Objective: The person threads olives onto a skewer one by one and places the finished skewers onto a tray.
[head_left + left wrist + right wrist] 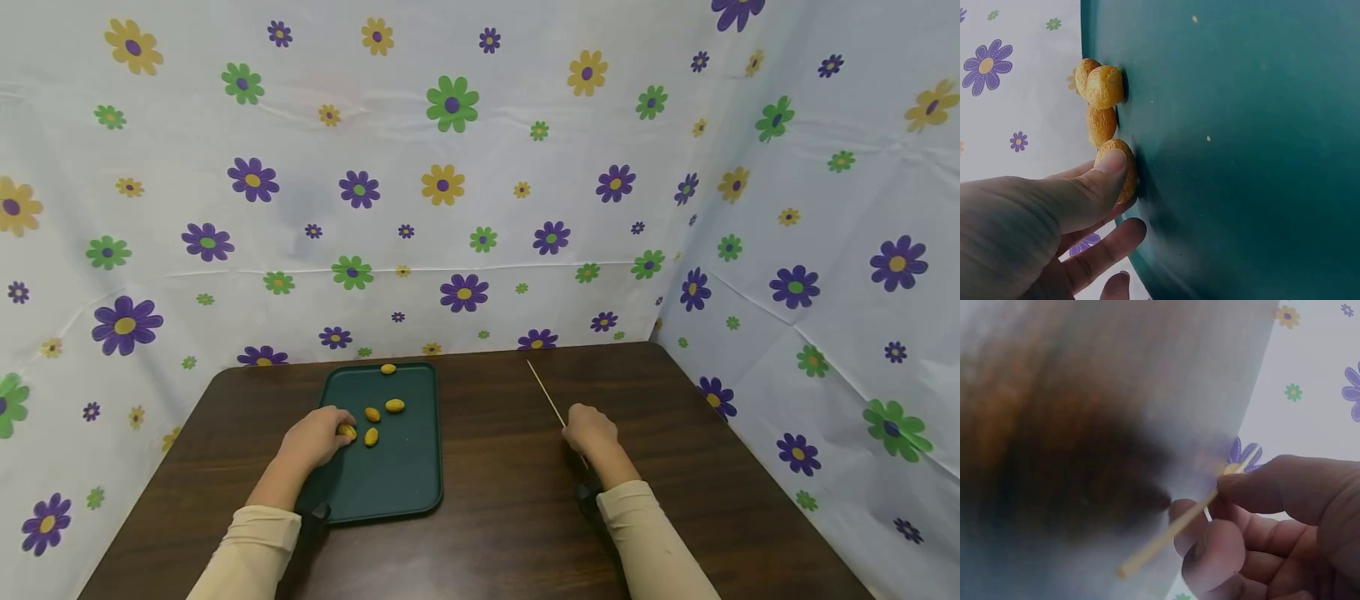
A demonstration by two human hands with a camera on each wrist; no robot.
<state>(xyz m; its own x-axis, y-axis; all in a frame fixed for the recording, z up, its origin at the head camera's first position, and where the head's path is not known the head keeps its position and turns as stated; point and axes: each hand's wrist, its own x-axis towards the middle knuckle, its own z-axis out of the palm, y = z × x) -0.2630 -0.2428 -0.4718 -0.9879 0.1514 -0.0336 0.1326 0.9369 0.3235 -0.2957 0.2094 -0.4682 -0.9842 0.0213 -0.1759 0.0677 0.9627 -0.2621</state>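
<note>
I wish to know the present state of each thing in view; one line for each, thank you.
Green tray, resting on the table
Yellow piece, pinched by the left hand
Other four yellow pieces, lying apart on the tray
Thin stick, held by the right hand

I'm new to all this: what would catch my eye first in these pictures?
Probably the white backdrop, scattered with purple, green and yellow flowers, rising behind the brown table. Then the small yellow potatoes, bright on the dark green tray at the left, where the left hand pinches one. To the right, the right hand holds a thin wooden skewer.
</note>
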